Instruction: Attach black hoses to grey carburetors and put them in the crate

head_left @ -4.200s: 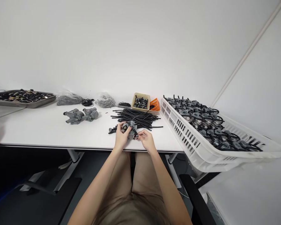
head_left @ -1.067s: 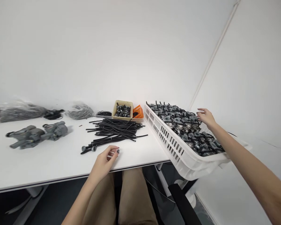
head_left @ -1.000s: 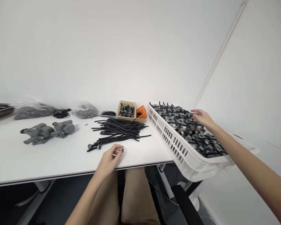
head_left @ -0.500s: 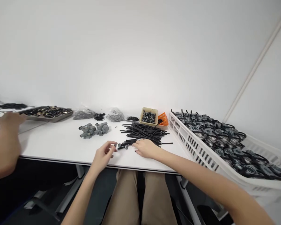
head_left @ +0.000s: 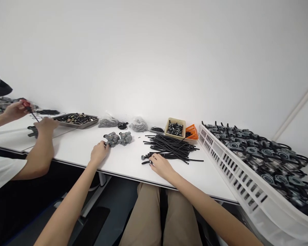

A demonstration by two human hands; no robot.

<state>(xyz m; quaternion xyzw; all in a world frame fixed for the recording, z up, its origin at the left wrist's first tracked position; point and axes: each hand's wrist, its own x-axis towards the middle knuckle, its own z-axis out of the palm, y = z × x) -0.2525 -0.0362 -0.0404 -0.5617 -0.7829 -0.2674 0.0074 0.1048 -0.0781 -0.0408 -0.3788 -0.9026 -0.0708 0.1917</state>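
Observation:
My left hand (head_left: pixel 99 153) reaches to the left, and its curled fingers close on the near end of a grey metal carburetor body (head_left: pixel 112 139). A second such body (head_left: pixel 125 137) lies beside it on the white table (head_left: pixel 74 153). My right hand (head_left: pixel 160 164) rests near the front edge. Its fingers are curled down on the near ends of a pile of black hoses (head_left: pixel 171 148). One hose there carries a small grey fitting (head_left: pixel 143 158).
A white slotted crate (head_left: pixel 228 167) full of grey parts with black hoses stands at the right. At the back are a beige box (head_left: pixel 175 127), an orange basket (head_left: pixel 191 131), plastic bags (head_left: pixel 107 122) and a metal tray (head_left: pixel 75 119). At the left, a co-worker's hands (head_left: pixel 45 124) work with a red-handled screwdriver (head_left: pixel 27 105).
My right hand came back from the crate to the hose pile. My left hand moved from the table's front edge left to the grey bodies. The view turned left, showing the co-worker.

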